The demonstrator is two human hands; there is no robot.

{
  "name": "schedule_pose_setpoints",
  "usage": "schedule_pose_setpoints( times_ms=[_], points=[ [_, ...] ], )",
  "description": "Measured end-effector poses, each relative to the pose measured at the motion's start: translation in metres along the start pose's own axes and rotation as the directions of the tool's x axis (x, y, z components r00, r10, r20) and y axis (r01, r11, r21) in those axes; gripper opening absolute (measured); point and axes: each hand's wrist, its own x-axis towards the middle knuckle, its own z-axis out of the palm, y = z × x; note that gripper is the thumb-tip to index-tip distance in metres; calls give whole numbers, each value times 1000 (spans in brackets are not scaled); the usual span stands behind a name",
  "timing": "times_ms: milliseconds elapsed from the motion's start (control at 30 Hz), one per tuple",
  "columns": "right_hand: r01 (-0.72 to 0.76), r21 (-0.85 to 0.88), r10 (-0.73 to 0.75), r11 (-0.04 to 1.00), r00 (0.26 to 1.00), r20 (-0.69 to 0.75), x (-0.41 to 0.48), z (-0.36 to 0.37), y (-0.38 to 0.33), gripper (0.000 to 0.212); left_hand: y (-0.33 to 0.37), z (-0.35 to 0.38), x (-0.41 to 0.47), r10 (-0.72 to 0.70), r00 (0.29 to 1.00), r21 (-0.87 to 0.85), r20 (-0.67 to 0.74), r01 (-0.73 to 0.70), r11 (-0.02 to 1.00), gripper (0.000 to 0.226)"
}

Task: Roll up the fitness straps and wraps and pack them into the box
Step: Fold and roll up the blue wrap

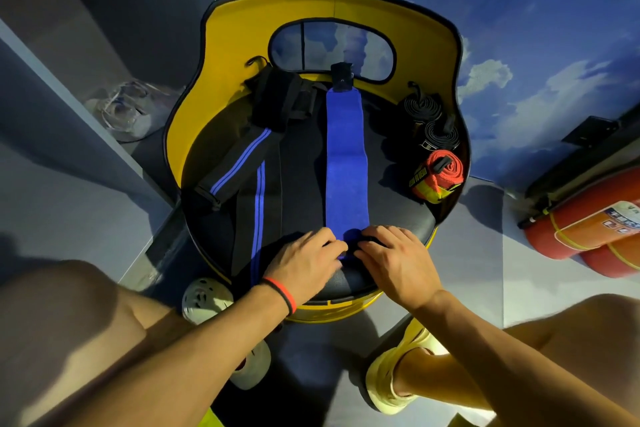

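Setting: a blue-walled room with a grey floor. A yellow-backed chair is serving as the work surface, and its round black seat is carrying the gear.

Item in hand: the blue wrap is lying flat down the middle of the seat, its black-tabbed far end at the backrest and its near end at the front lip. The left hand and right hand are meeting over that near end. The fingers of both are curling down and pinching the first turn of the roll.

Hazards, as judged:
- The roll is starting right at the seat's front edge, so slackened pressure is likely to be letting it drop to the floor.
- Uneven push between the hands is risking a coned, loose roll.
- The plain black wrap is lying just beside the blue one and could be getting dragged in.

Clearance:
- Ahead, the wrap's own length is offering a straight lane to the backrest.
- Left, the blue-striped black wraps are crowding the seat.
- Right, bare seat is leading to the red roll and the black rolls at the rim.
- The fire extinguishers are lying well apart.

Box: none is identifiable in view.
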Motion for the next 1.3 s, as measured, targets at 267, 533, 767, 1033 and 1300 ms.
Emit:
schedule_pose_setpoints(
  times_ms=[267, 533, 767, 1033, 1300],
  points=[
    [11, 138, -21, 990, 997, 70, 8, -4, 11, 45, -9, -14, 24, -253, 963, -321, 91, 269, 908, 26],
    [-143, 200, 151, 969, 988, -23, 27, -1, 11, 34, -17, -11, 37, -387, 922, -440, 9, 351, 826, 19],
    [-282, 207, 271, 937, 959, 80, 38, 4, 5, 31, -23, -8, 28, -262, 965, -498, 9, 232, 835, 31],
    [-112, 275, 78, 955, 988, 132, 28, -6, 16, 39, -29, -17, 37, -147, 988, -337, 34, 150, 929, 26],
    [-89, 213, 79, 973, 995, 54, 19, -1, 10, 37, -32, -17, 38, 31, 998, -213, 50, -20, 977, 41]
  ],
)
